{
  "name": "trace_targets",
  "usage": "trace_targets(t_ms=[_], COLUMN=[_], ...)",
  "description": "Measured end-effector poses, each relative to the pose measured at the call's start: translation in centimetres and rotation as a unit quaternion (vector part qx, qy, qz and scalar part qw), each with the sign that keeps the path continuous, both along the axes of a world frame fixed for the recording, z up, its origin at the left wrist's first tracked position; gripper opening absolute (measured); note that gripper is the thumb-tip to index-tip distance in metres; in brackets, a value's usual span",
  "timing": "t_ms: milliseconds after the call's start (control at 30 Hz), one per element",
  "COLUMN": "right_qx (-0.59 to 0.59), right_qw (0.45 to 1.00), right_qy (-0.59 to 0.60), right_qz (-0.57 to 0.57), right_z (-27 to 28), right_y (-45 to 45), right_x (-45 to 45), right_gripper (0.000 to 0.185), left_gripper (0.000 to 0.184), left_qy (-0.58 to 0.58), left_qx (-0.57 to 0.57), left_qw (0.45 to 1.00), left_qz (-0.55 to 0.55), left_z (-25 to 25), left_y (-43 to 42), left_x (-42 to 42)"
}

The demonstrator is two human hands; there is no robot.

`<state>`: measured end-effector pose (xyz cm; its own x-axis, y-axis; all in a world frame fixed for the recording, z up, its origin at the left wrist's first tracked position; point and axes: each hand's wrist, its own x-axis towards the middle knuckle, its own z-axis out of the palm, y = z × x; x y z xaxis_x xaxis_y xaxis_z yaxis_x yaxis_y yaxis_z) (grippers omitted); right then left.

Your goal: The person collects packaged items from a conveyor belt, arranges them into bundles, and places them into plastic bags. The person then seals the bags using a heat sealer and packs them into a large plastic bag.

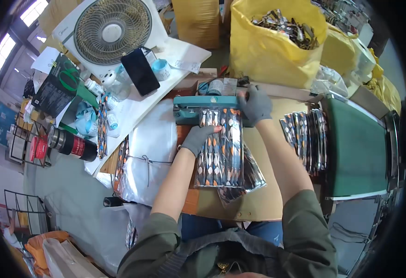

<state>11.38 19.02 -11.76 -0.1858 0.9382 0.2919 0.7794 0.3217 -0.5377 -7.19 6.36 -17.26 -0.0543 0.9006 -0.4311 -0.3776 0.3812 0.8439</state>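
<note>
My left hand [198, 139], in a grey glove with bare fingertips, holds a clear plastic bag of patterned sticks [220, 162], black with orange and white. The thumb lies on top of the bag; the other fingers are partly hidden. The bag's far end meets a teal bag sealer [207, 102]. At the sealer's right end my gloved right hand [256, 104] is closed on its arm, with the exact grip partly hidden. Another bag of sticks [254, 173] lies slanted, partly under the held one.
Several filled bags [312, 139] stand in a row at right, beside a green conveyor belt [358, 153]. Plastic sleeves [152, 139] lie at left. Behind are a yellow sack [272, 55] and a white table [175, 51] bearing a fan [112, 32] and a phone [140, 72].
</note>
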Motion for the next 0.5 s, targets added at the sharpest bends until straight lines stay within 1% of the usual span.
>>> trace_targets(t_ms=[33, 67, 100, 133, 167, 200, 233, 267, 300, 333, 367, 400, 433, 467, 500], right_qx=[-0.017, -0.034, -0.103, -0.034, 0.034, -0.098, -0.199, -0.113, -0.04, -0.059, -0.085, -0.243, -0.183, -0.084, -0.071], right_qw=[0.996, 0.985, 0.94, 0.957, 0.968, 0.957, 0.93, 0.981, 0.987, 0.981, 0.971, 0.906, 0.927, 0.96, 0.988], right_qy=[0.084, 0.167, 0.313, 0.271, 0.225, 0.251, 0.263, 0.118, 0.127, 0.151, 0.172, 0.295, 0.29, 0.241, 0.124], right_qz=[0.009, 0.021, 0.083, 0.093, 0.106, 0.105, 0.161, 0.106, 0.092, 0.105, 0.14, 0.183, 0.151, 0.114, 0.053], right_z=[0.1, -0.3, -2.7, -5.6, -7.9, -7.5, -5.5, -9.6, -9.5, -9.7, -9.5, -6.7, -5.6, -4.8, -3.4], right_y=[-1.1, -2.4, -3.2, -5.3, -8.4, -13.3, -16.9, -20.2, -23.0, -24.5, -25.2, -23.9, -22.3, -19.9, -16.2], right_x=[0.9, 1.8, 3.3, 5.0, 6.6, 7.1, 7.0, 6.7, 5.2, 4.5, 4.3, 4.8, 5.7, 7.6, 10.4], right_gripper=[0.048, 0.057, 0.083, 0.085, 0.087, 0.081, 0.067, 0.065, 0.066, 0.068, 0.072, 0.077, 0.081, 0.081, 0.083], left_gripper=[0.034, 0.034, 0.035, 0.035, 0.039, 0.041, 0.043, 0.045, 0.045, 0.045, 0.042, 0.038, 0.036, 0.036, 0.036], left_qy=[0.043, 0.054, 0.064, 0.073, 0.022, 0.082, 0.144, 0.206, 0.338, 0.457, 0.539, 0.59, 0.605, 0.609, 0.613], left_qx=[-0.039, -0.027, -0.016, -0.003, 0.021, 0.024, 0.02, 0.015, 0.034, 0.055, 0.001, 0.056, 0.118, 0.177, 0.232], left_qw=[0.998, 0.998, 0.998, 0.997, 0.999, 0.996, 0.989, 0.978, 0.939, 0.88, 0.838, 0.802, 0.778, 0.747, 0.706], left_qz=[0.002, -0.001, -0.002, -0.001, -0.01, -0.004, -0.001, -0.003, 0.062, 0.116, 0.08, 0.083, 0.122, 0.198, 0.269], left_z=[2.0, 2.1, 1.6, 1.4, 2.4, 1.8, 0.3, -1.3, -3.2, -4.7, -3.6, -7.2, -5.3, -2.0, 1.3], left_y=[-0.5, -0.8, -1.1, -1.5, -2.8, -3.7, -4.6, -5.7, -6.7, -7.8, -8.9, -9.0, -10.1, -10.6, -11.1], left_x=[0.4, 0.4, 0.1, -0.2, -0.1, -0.8, -1.9, -3.0, -3.9, -3.9, -3.5, -5.2, -3.9, -1.2, 1.6])
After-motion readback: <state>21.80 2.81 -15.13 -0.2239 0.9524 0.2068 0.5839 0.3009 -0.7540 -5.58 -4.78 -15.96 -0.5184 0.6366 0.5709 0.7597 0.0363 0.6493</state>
